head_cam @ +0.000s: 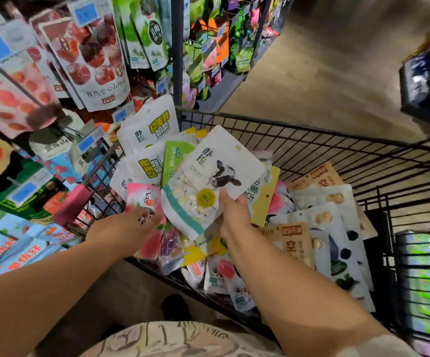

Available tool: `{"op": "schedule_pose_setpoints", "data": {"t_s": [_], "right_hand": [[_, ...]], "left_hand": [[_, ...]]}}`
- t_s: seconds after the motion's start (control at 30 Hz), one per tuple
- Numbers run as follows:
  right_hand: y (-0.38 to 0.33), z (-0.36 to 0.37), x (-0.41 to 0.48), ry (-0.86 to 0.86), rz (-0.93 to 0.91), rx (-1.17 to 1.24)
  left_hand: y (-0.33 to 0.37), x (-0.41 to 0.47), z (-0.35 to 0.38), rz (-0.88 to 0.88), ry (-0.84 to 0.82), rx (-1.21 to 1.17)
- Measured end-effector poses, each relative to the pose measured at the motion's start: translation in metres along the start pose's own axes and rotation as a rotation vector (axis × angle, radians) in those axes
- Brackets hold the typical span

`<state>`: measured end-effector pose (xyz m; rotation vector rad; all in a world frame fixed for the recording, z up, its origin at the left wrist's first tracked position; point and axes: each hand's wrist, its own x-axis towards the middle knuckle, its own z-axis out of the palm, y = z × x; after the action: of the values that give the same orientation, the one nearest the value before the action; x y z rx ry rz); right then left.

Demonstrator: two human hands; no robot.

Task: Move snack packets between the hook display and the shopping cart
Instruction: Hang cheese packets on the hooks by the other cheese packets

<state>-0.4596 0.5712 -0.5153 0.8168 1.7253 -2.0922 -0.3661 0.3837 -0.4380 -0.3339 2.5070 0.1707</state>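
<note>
Over the wire shopping cart, the right hand grips a fanned bunch of snack packets, its thumb pressed on the front one, a white packet with a cow picture. The left hand reaches in beside it, fingers on a pink packet at the bunch's left edge; whether it grips it I cannot tell. More packets fill the cart below. The hook display hangs at left, full of bags.
</note>
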Motion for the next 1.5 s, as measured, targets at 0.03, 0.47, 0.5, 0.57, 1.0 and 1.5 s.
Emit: {"op": "schedule_pose_setpoints", "data": {"t_s": [0.03,0.47,0.5,0.57,1.0,1.5], "right_hand": [[-0.002,0.000,-0.003,-0.025,-0.034,-0.029],[-0.022,-0.005,-0.040,-0.146,-0.265,-0.143],[-0.029,-0.002,-0.049,-0.163,-0.282,-0.132],[-0.042,0.009,-0.062,-0.205,-0.310,-0.100],[-0.133,0.139,-0.156,-0.650,-0.477,-0.275],[-0.112,0.271,-0.281,-1.252,-0.708,-0.523]], "left_hand": [[-0.003,0.005,0.005,-0.024,0.003,-0.048],[-0.005,-0.010,0.001,0.145,0.026,-0.289],[-0.008,-0.011,0.000,0.205,-0.019,-0.383],[-0.015,-0.015,-0.002,0.336,-0.057,-0.683],[-0.095,-0.081,-0.070,0.321,0.404,-1.566],[-0.226,-0.197,-0.088,0.230,1.019,-1.716]]}}
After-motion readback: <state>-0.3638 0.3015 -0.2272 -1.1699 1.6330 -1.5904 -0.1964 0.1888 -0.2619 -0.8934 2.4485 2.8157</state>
